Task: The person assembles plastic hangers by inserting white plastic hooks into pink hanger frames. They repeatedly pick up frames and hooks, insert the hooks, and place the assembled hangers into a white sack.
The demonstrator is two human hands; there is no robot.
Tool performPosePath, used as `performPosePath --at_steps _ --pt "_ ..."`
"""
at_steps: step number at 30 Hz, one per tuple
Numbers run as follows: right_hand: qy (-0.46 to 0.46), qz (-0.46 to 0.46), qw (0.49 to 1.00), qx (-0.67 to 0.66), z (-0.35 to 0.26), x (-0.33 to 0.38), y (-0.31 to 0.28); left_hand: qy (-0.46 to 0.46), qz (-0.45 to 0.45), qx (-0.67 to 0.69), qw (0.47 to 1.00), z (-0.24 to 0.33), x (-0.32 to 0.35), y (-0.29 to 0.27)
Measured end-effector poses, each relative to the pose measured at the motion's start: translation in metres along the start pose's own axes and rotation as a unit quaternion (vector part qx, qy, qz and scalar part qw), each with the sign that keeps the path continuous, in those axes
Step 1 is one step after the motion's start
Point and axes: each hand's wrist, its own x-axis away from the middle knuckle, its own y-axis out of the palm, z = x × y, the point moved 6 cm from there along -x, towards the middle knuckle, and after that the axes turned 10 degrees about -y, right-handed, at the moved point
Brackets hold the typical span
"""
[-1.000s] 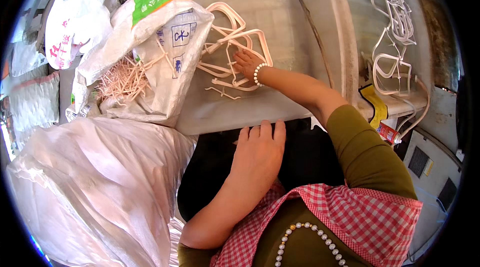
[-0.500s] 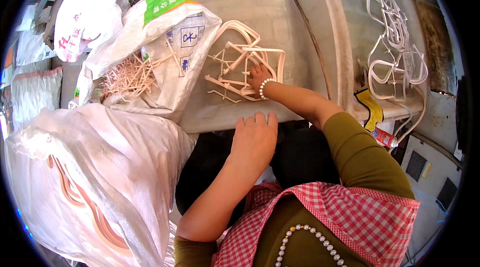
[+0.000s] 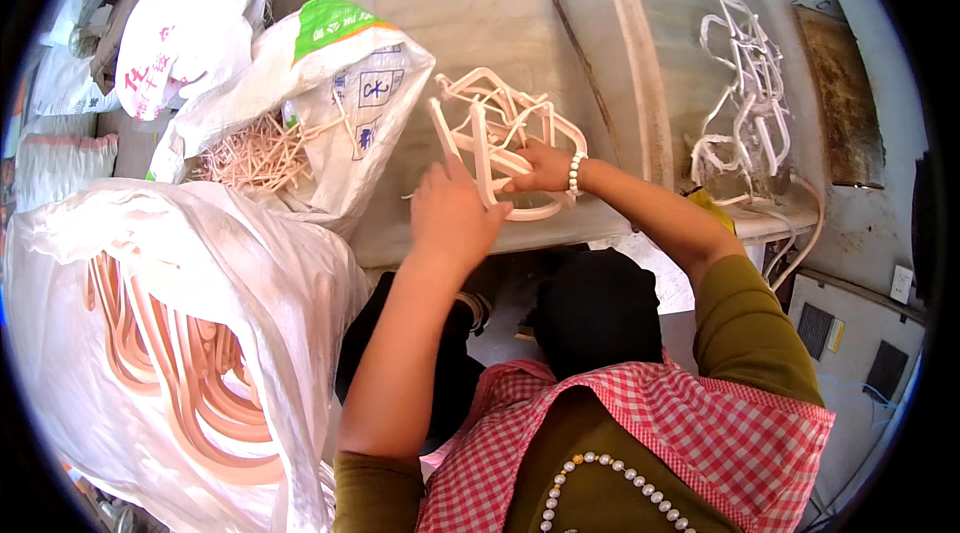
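A bundle of pale pink moulded plastic frames (image 3: 482, 158), with curved bars and thin cross-pieces, is raised at the near end of a pale trough (image 3: 450, 8). My left hand (image 3: 455, 218) grips the near left bars, thumb toward the right. From the right, my right hand (image 3: 543, 169), with a white bead bracelet at the wrist, has its fingers closed around bars in the middle of the bundle. Some fingertips of both hands are hidden behind the plastic.
An open white sack (image 3: 385, 148) at left holds thin pink plastic sticks (image 3: 262, 155). Nearer, a large white sack (image 3: 300, 263) contains curved pink strips (image 3: 200, 413). A thin stick (image 3: 582, 51) lies in the trough; beyond the divider (image 3: 640, 53) are white plastic frames (image 3: 750, 98).
My left hand has moved from the trough's near edge forward onto the frames. The bundle has been lifted and turned, with my right hand still on it. The near sack's opening shows more strips.
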Motion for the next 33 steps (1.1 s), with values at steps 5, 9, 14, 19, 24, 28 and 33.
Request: performPosePath --at_steps 5,9,14,19,24,28,33 --pt "0.013 0.067 0.984 -0.163 -0.055 0.049 -0.041 -0.074 0.008 0.148 0.986 0.004 -0.018 -0.007" --pt "-0.137 0.132 0.982 0.009 -0.108 0.08 -0.053 -0.061 -0.041 0.244 0.967 0.026 -0.015 -0.009" --pt "0.102 0.006 0.966 -0.235 -0.115 0.106 -0.059 -0.012 -0.039 0.367 0.929 0.032 -0.017 -0.012" --pt "0.043 -0.001 0.922 -0.385 -0.101 0.129 -0.081 -0.043 -0.146 0.483 0.862 0.039 -0.007 -0.029" --pt "0.038 0.029 0.899 -0.435 -0.134 0.143 -0.123 -0.058 -0.172 0.615 0.767 0.021 -0.012 -0.034" --pt "0.033 0.142 0.892 -0.428 -0.143 0.157 -0.169 -0.058 -0.157 0.661 0.731 0.002 -0.026 -0.04" --pt "-0.024 0.18 0.866 -0.466 -0.139 0.17 -0.194 -0.05 -0.164 0.687 0.707 0.003 -0.02 -0.044"
